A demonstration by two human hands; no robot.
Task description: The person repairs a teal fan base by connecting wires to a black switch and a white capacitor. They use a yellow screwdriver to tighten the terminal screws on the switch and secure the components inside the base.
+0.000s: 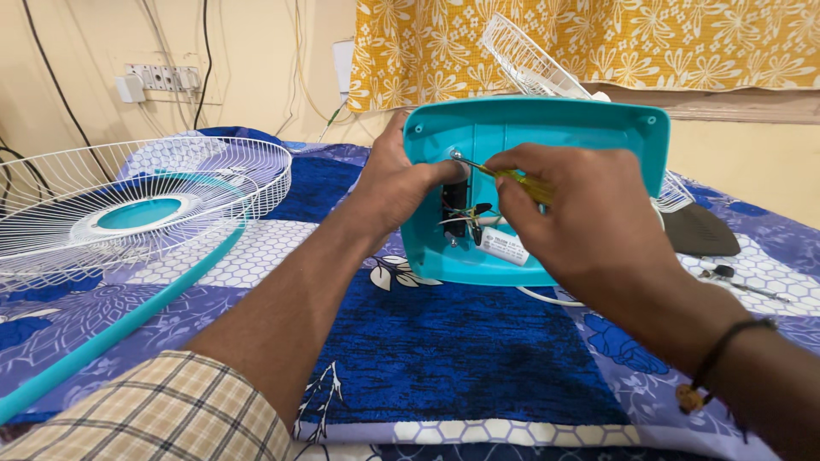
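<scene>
On the patterned blue bedspread (478, 358) a teal fan base (547, 145) stands tipped on edge, its hollow underside facing the camera. The left hand (397, 183) wraps the base's left rim, grip closed on it, thumb pressed inside near the wiring. The right hand (568, 218) is closed around a yellow-handled screwdriver (512, 175), whose tip meets a screw (456, 155) near the upper left of the cavity. To do this well, I judge the blade should sit square in the screw head while the left hand braces the base against twisting. A white capacitor (504, 248) and dark wires lie below. A white fan guard (128, 205) rests well apart at left. The screw head's slot is too small to make out, and the right palm hides most of the handle.
</scene>
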